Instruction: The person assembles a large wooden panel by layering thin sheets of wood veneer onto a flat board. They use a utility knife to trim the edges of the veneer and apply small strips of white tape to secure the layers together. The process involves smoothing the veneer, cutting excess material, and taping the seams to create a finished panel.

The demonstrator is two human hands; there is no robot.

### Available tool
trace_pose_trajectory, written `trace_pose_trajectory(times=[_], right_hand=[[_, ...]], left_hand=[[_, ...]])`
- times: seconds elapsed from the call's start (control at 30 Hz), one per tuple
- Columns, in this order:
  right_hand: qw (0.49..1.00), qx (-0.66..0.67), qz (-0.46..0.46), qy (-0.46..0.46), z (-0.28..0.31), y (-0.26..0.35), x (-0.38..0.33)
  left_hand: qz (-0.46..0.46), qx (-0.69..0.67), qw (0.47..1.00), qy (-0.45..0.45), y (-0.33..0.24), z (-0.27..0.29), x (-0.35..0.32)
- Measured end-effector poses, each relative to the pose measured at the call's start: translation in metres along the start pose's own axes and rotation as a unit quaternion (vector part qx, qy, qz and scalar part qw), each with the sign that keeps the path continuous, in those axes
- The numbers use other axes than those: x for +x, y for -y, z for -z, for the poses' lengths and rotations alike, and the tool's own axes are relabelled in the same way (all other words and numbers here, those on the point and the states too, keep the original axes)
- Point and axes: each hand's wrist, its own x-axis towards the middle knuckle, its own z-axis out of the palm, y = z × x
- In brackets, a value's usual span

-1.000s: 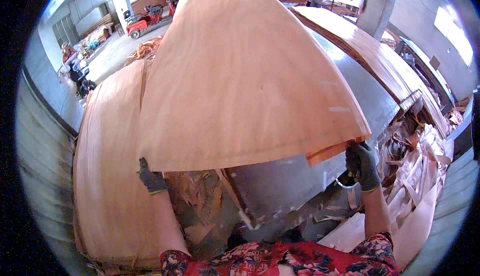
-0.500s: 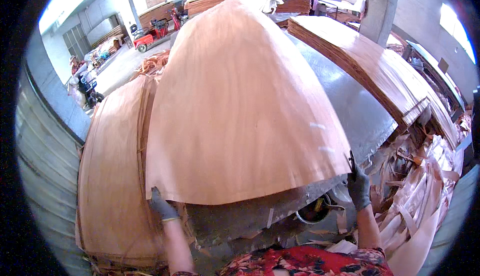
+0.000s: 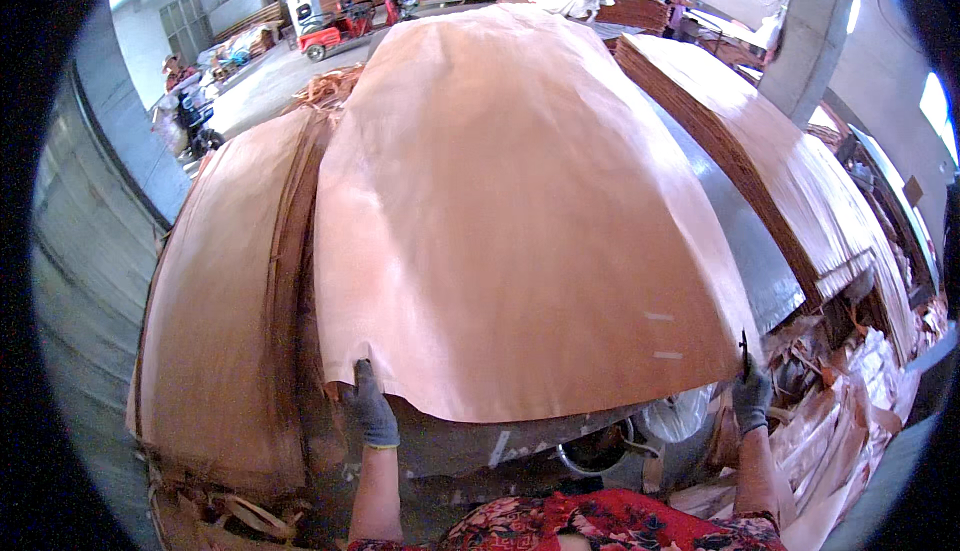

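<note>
Veneer sheet [image 3: 530, 221] points its long axis forward — both hands [image 3: 372, 411] gripping near corners.

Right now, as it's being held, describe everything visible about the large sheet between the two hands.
The large sheet is thin, pale orange-brown and looks like wood veneer, with faint grain and gentle ripples. Two short whitish strips show near its right near corner. It stretches away over a grey surface, between a left stack and a right stack. The gloved left hand grips its near edge by the left corner; the gloved right hand holds the right corner.
</note>
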Motion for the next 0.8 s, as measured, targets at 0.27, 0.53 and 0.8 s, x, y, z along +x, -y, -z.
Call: trace_pose_trajectory(times=[0.27,0.53,0.8], right_hand=[[0.997,0.070,0.036,-0.005,-0.027,-0.115,0.105],[1.000,-0.014,0.021,0.015,-0.044,-0.162,0.180],[0.999,0.018,0.043,0.005,-0.020,-0.186,0.194]], left_hand=[[0.053,-0.305,0.950,0.044,0.057,0.000,-0.063],[0.207,-0.277,0.926,-0.151,0.136,0.065,0.004],[0.078,-0.235,0.956,-0.157,0.142,0.021,-0.089]])
